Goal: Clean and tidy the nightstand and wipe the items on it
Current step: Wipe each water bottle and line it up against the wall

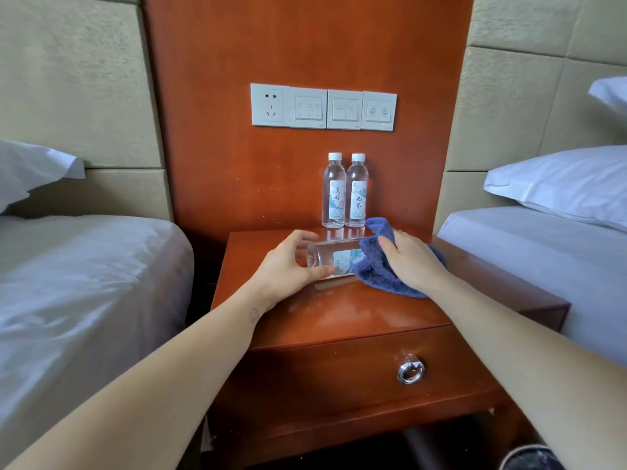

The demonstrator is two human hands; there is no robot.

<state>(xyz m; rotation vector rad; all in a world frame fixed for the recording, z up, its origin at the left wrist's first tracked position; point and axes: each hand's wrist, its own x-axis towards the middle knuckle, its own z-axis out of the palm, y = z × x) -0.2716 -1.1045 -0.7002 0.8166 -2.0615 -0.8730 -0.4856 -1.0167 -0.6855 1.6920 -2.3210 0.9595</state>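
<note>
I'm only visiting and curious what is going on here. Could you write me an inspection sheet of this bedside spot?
Surface: wooden nightstand, glossy top; drawer shut.
Job's things: one bottle held on its side; two upright bottles side by side at the back; blue cloth.
Clutter: nothing seen.
Hands: left hand grips the bottle at one end; right hand holds the cloth around the other end.
Cables: nothing seen.
Surroundings: a bed on each side, white pillows, switch panel with a socket on the wooden wall.
</note>
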